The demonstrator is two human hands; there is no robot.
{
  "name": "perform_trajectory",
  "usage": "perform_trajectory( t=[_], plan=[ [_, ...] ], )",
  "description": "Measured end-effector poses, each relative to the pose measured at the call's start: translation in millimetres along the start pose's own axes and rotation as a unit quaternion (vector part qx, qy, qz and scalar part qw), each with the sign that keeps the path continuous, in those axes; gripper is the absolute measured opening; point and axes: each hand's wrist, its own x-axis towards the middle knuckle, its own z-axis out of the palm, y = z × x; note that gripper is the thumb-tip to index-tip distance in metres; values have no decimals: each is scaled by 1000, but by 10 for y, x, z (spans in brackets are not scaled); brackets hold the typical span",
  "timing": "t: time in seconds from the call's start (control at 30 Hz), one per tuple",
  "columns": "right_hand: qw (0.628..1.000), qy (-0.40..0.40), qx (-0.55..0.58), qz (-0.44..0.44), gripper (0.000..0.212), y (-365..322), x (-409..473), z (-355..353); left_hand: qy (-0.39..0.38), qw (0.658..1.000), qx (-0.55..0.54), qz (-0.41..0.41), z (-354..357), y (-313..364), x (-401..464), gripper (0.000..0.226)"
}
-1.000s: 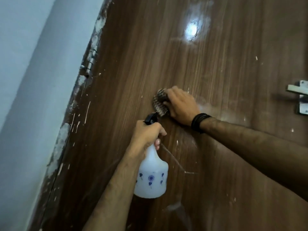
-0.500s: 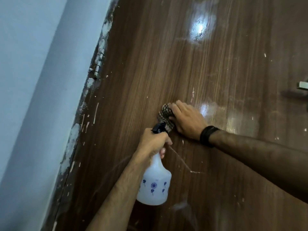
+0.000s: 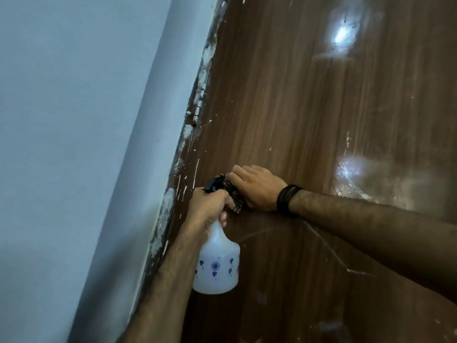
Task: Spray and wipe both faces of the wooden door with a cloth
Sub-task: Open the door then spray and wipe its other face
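The brown wooden door [image 3: 309, 120] fills the right of the view, glossy and flecked with white paint. My right hand [image 3: 257, 188] presses a checked cloth [image 3: 235, 196] flat against the door near its hinge edge; a black band circles that wrist. My left hand [image 3: 210, 206] grips the neck of a white spray bottle [image 3: 217, 263] with blue flower prints and a black nozzle, held just left of and below the cloth. Most of the cloth is hidden under my fingers.
A pale blue wall [image 3: 86, 144] takes up the left. The door's hinge edge [image 3: 195, 115] runs diagonally between wall and door, crusted with white paint. A wet smeared patch [image 3: 371, 179] shines on the door to the right of my right hand.
My right hand has slid the cloth left and down toward the hinge edge. The view has swung left, so the metal latch at the right has gone out of frame.
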Motion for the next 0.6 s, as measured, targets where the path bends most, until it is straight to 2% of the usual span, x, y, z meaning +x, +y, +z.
perform_trajectory(
  t=[0.07,0.23,0.3,0.37,0.5,0.57,0.6],
  plan=[
    [1000,15,-3,5,33,13,190,-23,4,1000,2,-4,-80,-35,32,21],
    [983,91,9,160,26,281,874,-164,-2,1000,-3,-5,-194,-137,132,14],
    [978,109,11,177,25,232,970,-98,2,1000,-2,-5,-256,-184,179,14],
    [988,93,20,125,26,58,926,49,14,1000,2,-1,-344,-234,234,11],
    [999,23,2,-43,34,-260,842,312,26,1000,-3,1,-507,-298,346,13],
    [998,36,-5,-47,32,-168,991,260,37,999,-17,3,-549,-335,397,14],
    [998,54,-1,-17,29,-72,1108,196,38,999,-24,4,-557,-355,428,14]
  ],
)
